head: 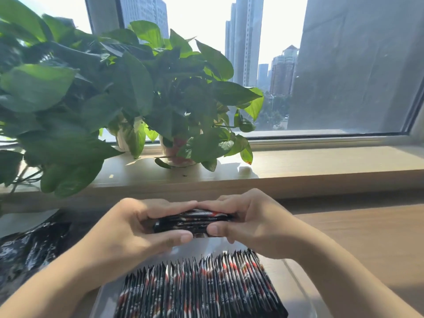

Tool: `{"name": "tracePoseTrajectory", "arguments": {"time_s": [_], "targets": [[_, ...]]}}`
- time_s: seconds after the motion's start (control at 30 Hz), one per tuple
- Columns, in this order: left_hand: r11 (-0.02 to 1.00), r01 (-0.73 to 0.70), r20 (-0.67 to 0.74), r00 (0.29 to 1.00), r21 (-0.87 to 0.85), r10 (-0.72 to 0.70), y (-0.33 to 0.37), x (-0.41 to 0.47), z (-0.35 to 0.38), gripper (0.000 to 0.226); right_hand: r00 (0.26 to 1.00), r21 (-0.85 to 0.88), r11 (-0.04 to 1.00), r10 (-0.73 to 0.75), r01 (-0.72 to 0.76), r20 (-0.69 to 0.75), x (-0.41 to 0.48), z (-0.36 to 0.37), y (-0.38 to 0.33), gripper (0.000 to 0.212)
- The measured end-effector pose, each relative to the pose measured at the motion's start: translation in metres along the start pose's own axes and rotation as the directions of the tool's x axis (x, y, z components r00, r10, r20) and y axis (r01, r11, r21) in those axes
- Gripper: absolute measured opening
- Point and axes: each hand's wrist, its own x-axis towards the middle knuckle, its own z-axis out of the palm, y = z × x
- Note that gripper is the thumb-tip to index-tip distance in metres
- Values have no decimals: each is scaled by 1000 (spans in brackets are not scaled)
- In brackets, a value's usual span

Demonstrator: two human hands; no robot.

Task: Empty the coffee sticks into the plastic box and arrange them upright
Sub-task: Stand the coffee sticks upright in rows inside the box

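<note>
A small bundle of black coffee sticks point(195, 223) lies sideways between both hands, just above the plastic box. My left hand point(140, 228) grips its left end, thumb below and fingers over the top. My right hand point(247, 216) grips the right end the same way. Below them the clear plastic box point(296, 288) holds a long row of several black-and-red coffee sticks point(199, 288) standing on edge, packed side by side. The far part of the box under the hands is mostly hidden.
A crumpled black bag point(27, 249) lies on the wooden desk at the left. Potted leafy plants point(119, 95) stand on the window sill point(321, 161) behind the hands. Bare wooden desk point(367, 237) extends to the right.
</note>
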Motion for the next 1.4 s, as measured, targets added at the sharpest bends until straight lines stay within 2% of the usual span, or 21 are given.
{"name": "tracePoseTrajectory", "arguments": {"time_s": [0.17, 0.3, 0.4, 0.63, 0.73, 0.87, 1.07, 1.2, 1.3, 1.4], "targets": [[960, 28, -200, 976, -280, -87, -11, -7, 2, 32, 999, -25, 999, 33, -33, -20, 1, -1, 2, 41], [944, 24, -215, 971, -328, -100, -8, -8, 4, 25, 999, -4, 999, 40, -40, 17, 0, 0, -1, 46], [954, 30, -202, 975, -297, -94, -7, -10, -1, 24, 999, -19, 1000, 20, -19, 36, -2, 1, -5, 56], [1000, 9, -138, 990, -29, -13, 1, -20, -11, 34, 999, -75, 997, -26, 28, 24, -7, 6, -13, 50], [997, 43, -78, 996, 71, -37, 5, -30, -15, 29, 996, -85, 996, -30, 37, 86, -10, 11, -19, 46], [980, 105, 78, 990, 167, -119, 11, -38, -22, 32, 981, -120, 992, -4, 28, 192, -13, 18, -25, 39], [896, 78, 300, 927, 437, -227, 19, -43, -26, 40, 947, -240, 969, 22, 59, 321, -17, 25, -38, 36], [800, -24, 364, 899, 599, -246, 26, -39, -18, 44, 928, -369, 924, 47, 99, 368, -19, 27, -46, 37], [778, -72, 410, 878, 625, -248, 27, -37, -10, 43, 910, -433, 896, 98, 95, 403, -25, 28, -48, 35], [750, -113, 441, 861, 652, -254, 27, -36, -3, 42, 861, -394, 918, 160, 50, 482, -34, 24, -48, 32]]}}
